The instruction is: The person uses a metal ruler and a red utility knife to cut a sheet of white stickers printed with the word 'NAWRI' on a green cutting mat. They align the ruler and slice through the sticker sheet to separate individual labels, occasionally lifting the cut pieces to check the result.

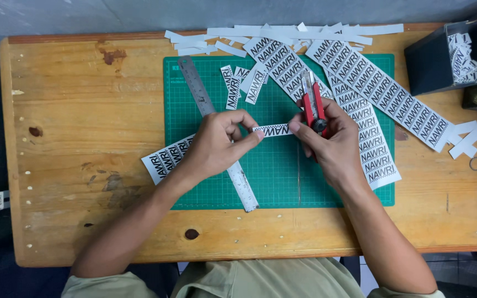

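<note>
Green cutting mat (282, 182) lies on a wooden table (84, 110). Both hands hold one small printed paper strip (273, 130) just above the mat. The left hand (216, 144) pinches its left end. The right hand (329, 140) pinches its right end and also grips a red cutter (313, 102). A metal ruler (211, 118) lies slanted under the left hand. More printed strips (382, 94) lie nearby.

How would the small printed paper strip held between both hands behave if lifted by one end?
The small printed paper strip would probably droop: it looks thin and is held by the left hand and right hand at opposite ends. It is likely very light, like the cut slips on the green cutting mat, and easily creased.
</note>
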